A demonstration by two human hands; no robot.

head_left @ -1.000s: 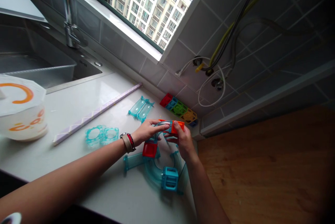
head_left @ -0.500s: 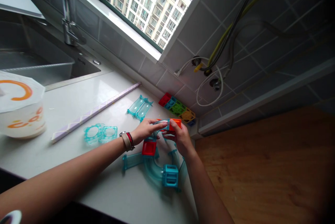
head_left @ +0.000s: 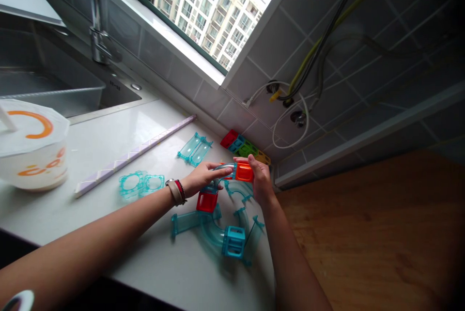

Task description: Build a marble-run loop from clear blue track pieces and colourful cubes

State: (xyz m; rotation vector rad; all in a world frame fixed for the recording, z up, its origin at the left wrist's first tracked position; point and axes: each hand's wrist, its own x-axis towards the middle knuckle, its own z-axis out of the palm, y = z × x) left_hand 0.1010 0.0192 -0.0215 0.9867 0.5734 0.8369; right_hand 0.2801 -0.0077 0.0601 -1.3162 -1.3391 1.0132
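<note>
A translucent blue curved tube (head_left: 225,167) joins an orange cube (head_left: 244,172) on its right and reaches down toward a red cube (head_left: 207,201). My left hand (head_left: 202,177) has its fingers closed on the curved tube. My right hand (head_left: 262,178) is at the right side of the orange cube, thumb up and fingers behind it, gripping it. Below, a larger curved tube (head_left: 212,234) runs from beneath the red cube to a blue cube (head_left: 234,241). A straight blue track piece (head_left: 186,222) lies left of it, and more curved pieces (head_left: 239,190) lie under my right hand.
Two clear blue track pieces (head_left: 195,149) and two ring-holed pieces (head_left: 142,183) lie on the counter (head_left: 94,233). A row of coloured cubes (head_left: 244,147) stands against the wall. Further left are a long purple packet (head_left: 134,155), a lidded cup (head_left: 32,148) and a sink (head_left: 47,73).
My right hand has shifted slightly right and rotated, its thumb now raised at the orange cube's side, showing more of the cube. The view has moved slightly.
</note>
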